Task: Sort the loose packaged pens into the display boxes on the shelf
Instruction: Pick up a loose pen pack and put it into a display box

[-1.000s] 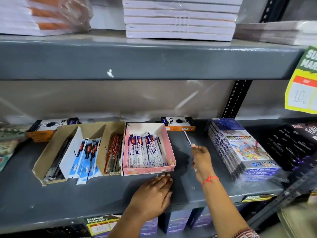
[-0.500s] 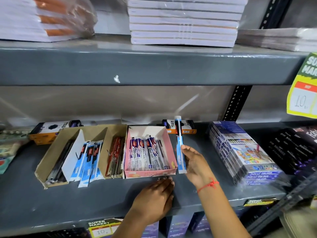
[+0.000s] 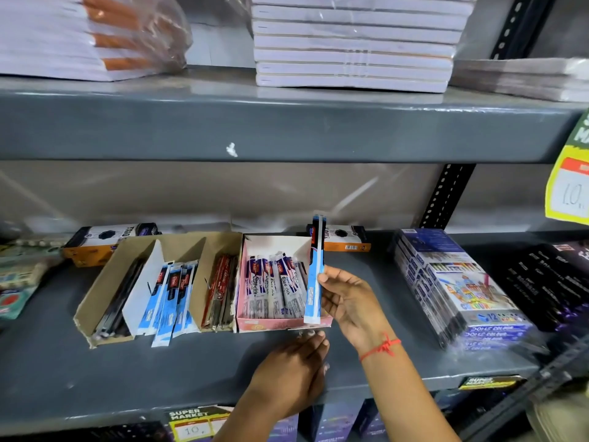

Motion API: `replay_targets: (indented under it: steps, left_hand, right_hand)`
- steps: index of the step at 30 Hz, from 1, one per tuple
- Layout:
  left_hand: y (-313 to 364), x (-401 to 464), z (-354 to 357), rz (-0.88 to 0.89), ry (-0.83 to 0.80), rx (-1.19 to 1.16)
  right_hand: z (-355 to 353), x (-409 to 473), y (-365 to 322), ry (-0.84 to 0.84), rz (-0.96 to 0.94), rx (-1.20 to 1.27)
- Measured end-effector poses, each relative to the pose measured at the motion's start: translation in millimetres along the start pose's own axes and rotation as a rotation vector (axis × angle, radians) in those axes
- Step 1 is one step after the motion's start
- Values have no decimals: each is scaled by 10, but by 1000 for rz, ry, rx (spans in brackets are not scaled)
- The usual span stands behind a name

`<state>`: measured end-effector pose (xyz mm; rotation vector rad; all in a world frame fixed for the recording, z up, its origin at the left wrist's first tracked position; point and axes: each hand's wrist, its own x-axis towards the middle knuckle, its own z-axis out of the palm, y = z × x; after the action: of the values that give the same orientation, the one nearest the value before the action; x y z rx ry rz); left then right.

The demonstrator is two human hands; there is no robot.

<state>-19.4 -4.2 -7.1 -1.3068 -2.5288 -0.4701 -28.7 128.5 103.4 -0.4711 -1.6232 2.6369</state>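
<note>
— Between the right hand's thumb and fingers stands a blue-and-white pen packet, pinched near its lower half, upright, just beside the pink box's right wall.

— Wrong box, I'd say. Its colours match the blue packets leftward, well apart from those fingers, in the brown box.

— Dropped where it hangs, it could land among the purple-labelled pens, or slip outside the wall.

— And the left hand?

— Flat on the shelf, fingers loosely spread, holding nothing, fingertips at the pink box's front. A nudge could shove that box.
</note>
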Motion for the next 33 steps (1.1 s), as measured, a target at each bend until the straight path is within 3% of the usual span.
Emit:
replay_targets:
  steps: [12,21,26,33]
  left_hand:
    - [-150,-373,-188,-148,41,57]
    - [-703,-1081,-542,-380,99,113]
    - [-977,-1330,-643,-491,66,139]
    - [-929,-1299,-691,-458,110,111]
  right_hand:
    - [679,113,311,-195,53,-96]
    - [1595,176,681,-322,26,-421]
    - [1983,367,741,-310,8,-747]
    - [2358,549,737,-328,-71,-1413]
